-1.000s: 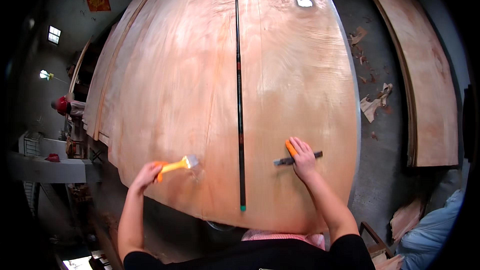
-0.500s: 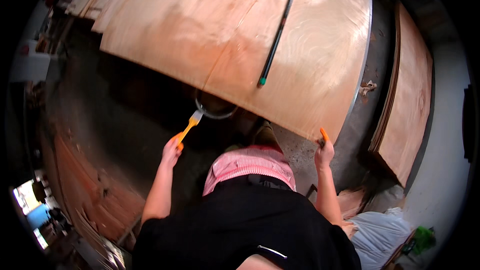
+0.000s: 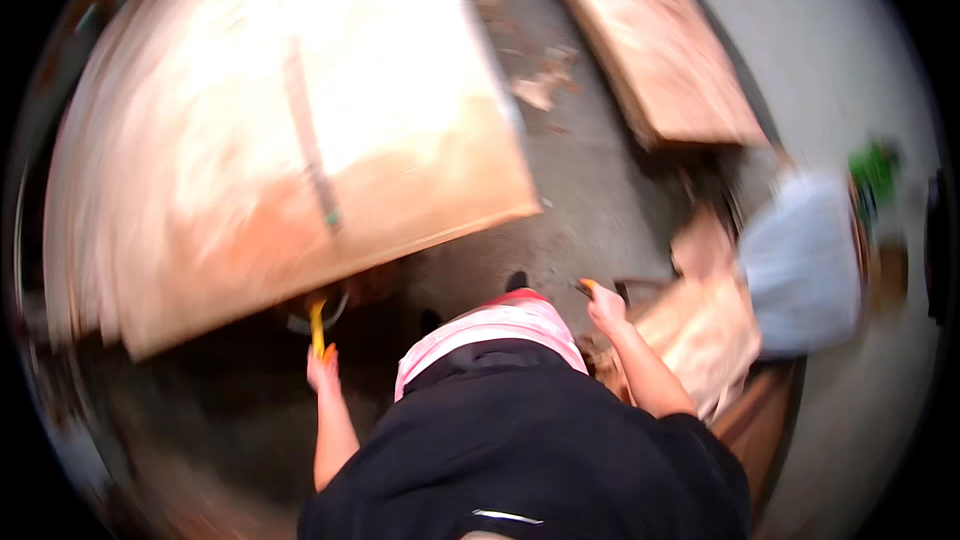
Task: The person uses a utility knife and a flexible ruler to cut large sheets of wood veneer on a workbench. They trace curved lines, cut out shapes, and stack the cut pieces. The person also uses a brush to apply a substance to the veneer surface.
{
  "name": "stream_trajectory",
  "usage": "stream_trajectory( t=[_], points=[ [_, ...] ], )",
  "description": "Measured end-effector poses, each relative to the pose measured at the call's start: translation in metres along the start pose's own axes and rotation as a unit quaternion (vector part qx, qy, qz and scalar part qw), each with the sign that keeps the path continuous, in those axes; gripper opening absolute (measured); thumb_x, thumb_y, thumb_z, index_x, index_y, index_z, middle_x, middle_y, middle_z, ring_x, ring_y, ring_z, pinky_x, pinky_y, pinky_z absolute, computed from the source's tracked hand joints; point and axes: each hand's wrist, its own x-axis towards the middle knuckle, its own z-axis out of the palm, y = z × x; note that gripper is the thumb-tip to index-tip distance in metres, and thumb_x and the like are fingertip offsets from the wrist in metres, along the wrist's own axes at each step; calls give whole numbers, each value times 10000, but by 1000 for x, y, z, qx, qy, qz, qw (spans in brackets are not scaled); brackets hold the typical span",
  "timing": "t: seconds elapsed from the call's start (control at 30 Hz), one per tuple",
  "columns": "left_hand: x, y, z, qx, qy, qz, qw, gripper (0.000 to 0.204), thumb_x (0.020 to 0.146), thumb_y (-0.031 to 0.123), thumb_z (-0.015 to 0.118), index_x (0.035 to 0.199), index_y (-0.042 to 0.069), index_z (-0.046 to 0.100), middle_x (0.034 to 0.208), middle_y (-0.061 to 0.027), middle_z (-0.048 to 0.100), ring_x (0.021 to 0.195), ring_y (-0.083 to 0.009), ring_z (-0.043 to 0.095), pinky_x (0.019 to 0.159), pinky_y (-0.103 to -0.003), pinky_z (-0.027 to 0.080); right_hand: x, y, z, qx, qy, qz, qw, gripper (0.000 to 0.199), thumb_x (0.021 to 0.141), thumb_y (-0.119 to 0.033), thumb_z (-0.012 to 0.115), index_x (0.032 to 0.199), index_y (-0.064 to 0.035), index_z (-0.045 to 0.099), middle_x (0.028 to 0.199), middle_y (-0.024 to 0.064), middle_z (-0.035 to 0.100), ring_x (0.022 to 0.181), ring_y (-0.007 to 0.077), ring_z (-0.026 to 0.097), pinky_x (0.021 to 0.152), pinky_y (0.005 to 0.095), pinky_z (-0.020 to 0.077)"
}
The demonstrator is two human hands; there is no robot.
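My left hand [image 3: 323, 372] is closed around the yellow handle of a paintbrush [image 3: 318, 328], which points up toward the near edge of the stacked plywood sheets [image 3: 420, 185]. Beside the brush, a pale round rim [image 3: 340, 312], perhaps a bucket's, shows partly under that edge. My right hand [image 3: 606, 308] is closed away from the sheets, over the floor. Orange shows at its fingertips with a small dark bit beside it, too blurred to name. Orange also covers fingertips of my left hand. On the sheets lies a dark pole [image 3: 308, 130] with a green end.
Another stack of wood sheets [image 3: 660, 50] stands at the far right by the pale wall. Scraps of veneer [image 3: 545, 80] lie on the grey floor between the stacks. To my right are tan sheet material [image 3: 700, 330], a whitish-blue bag [image 3: 800, 270] and a green item [image 3: 873, 170].
My view has swung to the right, so the plywood now sits further left. My right hand has come away from the sheets' near corner. The paintbrush stays in my left hand.
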Motion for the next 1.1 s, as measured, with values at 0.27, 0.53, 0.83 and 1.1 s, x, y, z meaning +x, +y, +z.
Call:
stream_trajectory(
  t=[0.27,0.53,0.83,1.1],
  points=[
    [-18,-12,145,237,-46,-58,969,371,835,341,472,1094,75,488,831,-124,613,735,-224,594,604,-297,471,-69,132,-39,-25,109,306,946,252,757,-84,411,961,-72,557,859,132,547,745,304,563,642,392,462],
    [-43,-15,333,553,-288,13,782,355,825,320,484,1082,75,502,807,-119,612,720,-223,596,603,-300,468,-149,225,-65,-26,169,639,750,666,723,-383,588,1256,-78,331,1061,120,453,897,267,537,747,358,450],
    [-78,-52,456,741,-409,99,523,338,813,297,497,1068,76,518,779,-113,611,704,-221,598,601,-304,466,-244,363,-18,-13,344,762,548,385,759,-174,496,1124,-53,473,991,191,550,907,312,542,762,378,438],
    [-94,-62,512,841,-417,153,309,323,803,276,509,1056,76,532,754,-107,610,689,-219,600,599,-308,463,-302,409,2,-33,223,817,531,298,808,-238,481,1063,-91,522,957,155,579,860,318,567,756,383,445]
  ],
)
